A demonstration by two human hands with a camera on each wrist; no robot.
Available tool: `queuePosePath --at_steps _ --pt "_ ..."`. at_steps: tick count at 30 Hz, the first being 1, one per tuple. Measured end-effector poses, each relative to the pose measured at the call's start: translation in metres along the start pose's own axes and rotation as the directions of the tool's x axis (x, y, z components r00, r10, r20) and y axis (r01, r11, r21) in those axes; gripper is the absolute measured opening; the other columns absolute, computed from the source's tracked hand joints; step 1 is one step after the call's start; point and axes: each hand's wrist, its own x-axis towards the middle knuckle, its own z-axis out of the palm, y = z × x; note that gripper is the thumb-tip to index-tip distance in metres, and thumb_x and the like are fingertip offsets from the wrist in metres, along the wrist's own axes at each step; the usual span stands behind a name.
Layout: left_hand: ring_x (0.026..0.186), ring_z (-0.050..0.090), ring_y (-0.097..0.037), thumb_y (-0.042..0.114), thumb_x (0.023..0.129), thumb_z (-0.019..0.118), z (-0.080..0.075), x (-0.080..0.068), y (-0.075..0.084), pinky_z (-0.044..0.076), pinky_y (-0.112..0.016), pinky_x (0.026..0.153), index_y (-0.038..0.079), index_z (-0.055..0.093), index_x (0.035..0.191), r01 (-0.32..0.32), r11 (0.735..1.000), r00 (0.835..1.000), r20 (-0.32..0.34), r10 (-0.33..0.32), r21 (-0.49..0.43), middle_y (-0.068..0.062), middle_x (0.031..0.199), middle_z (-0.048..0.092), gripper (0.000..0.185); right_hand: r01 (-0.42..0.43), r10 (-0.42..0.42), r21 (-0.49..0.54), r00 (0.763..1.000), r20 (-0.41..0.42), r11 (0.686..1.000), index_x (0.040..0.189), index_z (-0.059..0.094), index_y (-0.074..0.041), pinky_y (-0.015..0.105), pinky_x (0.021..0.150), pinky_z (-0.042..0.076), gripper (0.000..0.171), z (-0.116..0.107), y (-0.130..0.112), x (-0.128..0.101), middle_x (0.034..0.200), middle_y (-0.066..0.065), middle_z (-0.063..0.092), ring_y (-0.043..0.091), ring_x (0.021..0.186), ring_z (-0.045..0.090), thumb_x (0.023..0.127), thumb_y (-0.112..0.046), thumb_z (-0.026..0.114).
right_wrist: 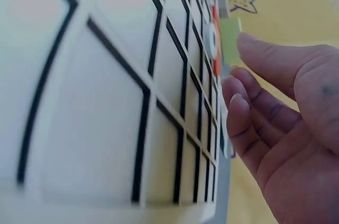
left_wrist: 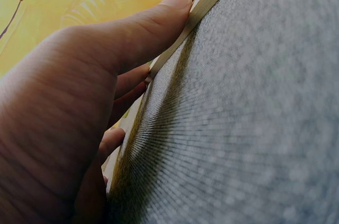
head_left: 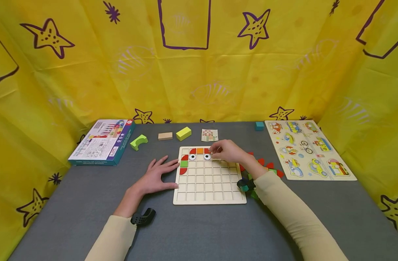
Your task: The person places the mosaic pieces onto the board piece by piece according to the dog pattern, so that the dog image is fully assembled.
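Observation:
A square wooden grid board (head_left: pixel 208 188) lies on the grey table. My left hand (head_left: pixel 157 177) rests beside its left edge with fingers spread; in the left wrist view the thumb (left_wrist: pixel 169 7) touches that edge. My right hand (head_left: pixel 227 150) is over the board's upper right part, by a red rounded tile (head_left: pixel 206 150) and a round eye tile (head_left: pixel 207 157). In the right wrist view its thumb and fingertips stand apart, and I see nothing between them. An orange tile (head_left: pixel 200 150), a second eye tile (head_left: pixel 192 157) and a green tile (head_left: pixel 184 164) sit in grid cells.
Loose red and green tiles (head_left: pixel 270 165) lie right of the board, partly under the right forearm. Behind it are a picture card (head_left: pixel 209 135), a yellow block (head_left: pixel 184 133), a tan block (head_left: pixel 165 136) and a green arch (head_left: pixel 139 142). A box (head_left: pixel 101 141) and a puzzle board (head_left: pixel 303 145) flank these.

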Motion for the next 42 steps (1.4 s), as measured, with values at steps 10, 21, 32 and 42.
queuePosePath --at_steps 10,21,32,42 --pt "0.15 0.015 -0.043 0.054 0.084 0.078 0.0 0.0 0.0 -0.002 -0.07 0.112 0.012 0.049 0.151 -0.002 1.0 1.0 -0.006 0.002 0.002 -0.003 0.158 0.041 0.084 0.055 -0.052 -0.108 0.998 0.029 0.993 0.106 0.075 -0.01 0.035 0.08 0.05 0.013 0.013 -0.004 0.016 0.09 0.0 0.066 0.018 0.084 0.059 0.094 -0.014 0.074" --pt "0.15 0.015 -0.043 0.054 0.084 0.077 -0.001 0.0 0.001 -0.002 -0.07 0.112 0.012 0.05 0.151 -0.003 1.0 1.0 0.0 0.003 -0.003 -0.003 0.159 0.04 0.084 0.06 -0.055 -0.147 0.998 0.035 0.987 0.102 0.075 -0.01 0.034 0.078 0.049 0.008 0.015 -0.006 0.017 0.087 0.0 0.065 0.018 0.081 0.056 0.093 -0.011 0.074" --pt "0.15 0.015 -0.042 0.054 0.084 0.078 -0.001 0.0 0.001 -0.002 -0.069 0.112 0.012 0.049 0.151 0.007 1.0 1.0 0.001 -0.007 -0.003 -0.004 0.159 0.04 0.084 0.037 -0.037 -0.064 0.999 0.004 0.997 0.106 0.073 -0.008 0.037 0.073 0.048 0.012 0.0 -0.001 0.003 0.09 0.002 0.063 0.021 0.081 0.056 0.095 -0.013 0.073" --pt "0.15 0.015 -0.042 0.054 0.084 0.077 -0.001 0.0 0.0 -0.002 -0.069 0.112 0.012 0.049 0.151 0.0 1.0 1.0 -0.001 0.0 -0.003 -0.003 0.159 0.04 0.084 -0.047 0.044 -0.043 0.997 -0.066 0.998 0.116 0.071 -0.002 0.04 0.077 0.051 0.022 -0.041 0.026 -0.031 0.098 0.006 0.067 0.024 0.086 0.06 0.096 -0.01 0.07"
